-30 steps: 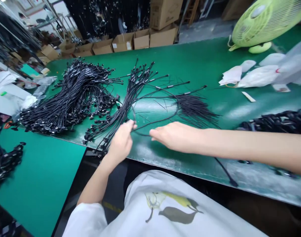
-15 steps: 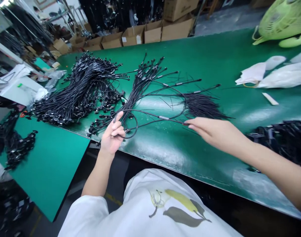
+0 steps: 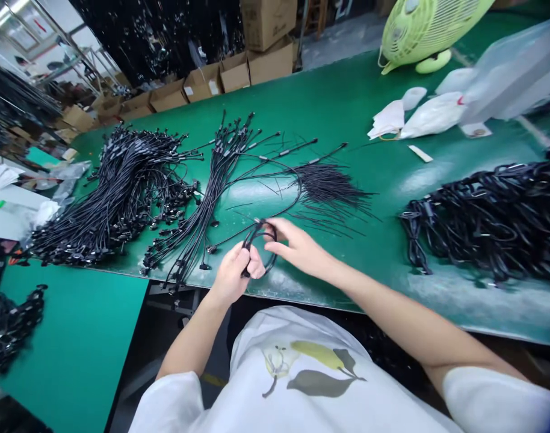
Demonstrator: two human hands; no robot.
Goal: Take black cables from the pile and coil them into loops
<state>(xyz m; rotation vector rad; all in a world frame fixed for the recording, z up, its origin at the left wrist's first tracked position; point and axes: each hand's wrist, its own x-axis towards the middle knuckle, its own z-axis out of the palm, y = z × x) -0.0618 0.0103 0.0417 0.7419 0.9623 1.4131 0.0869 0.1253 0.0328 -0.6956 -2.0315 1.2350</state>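
Note:
My left hand (image 3: 235,272) is closed on a small coil of black cable (image 3: 258,245) just above the near edge of the green table (image 3: 347,114). My right hand (image 3: 295,246) pinches the same coil from the right, fingers curled round the loop. Behind the hands lies a fanned bundle of black cables with connectors (image 3: 216,180). A spread of thin black ties (image 3: 329,189) lies just beyond my right hand.
A big heap of black cables (image 3: 117,192) lies at left, another heap (image 3: 491,216) at right. White plastic bags (image 3: 432,111) and a green fan (image 3: 428,30) sit at the far right. Cardboard boxes (image 3: 221,75) line the back. A lower green bench (image 3: 71,337) stands at left.
My right hand has come in from the right to meet my left hand. The cable that was stretched between them is now wound into a small loop held by both.

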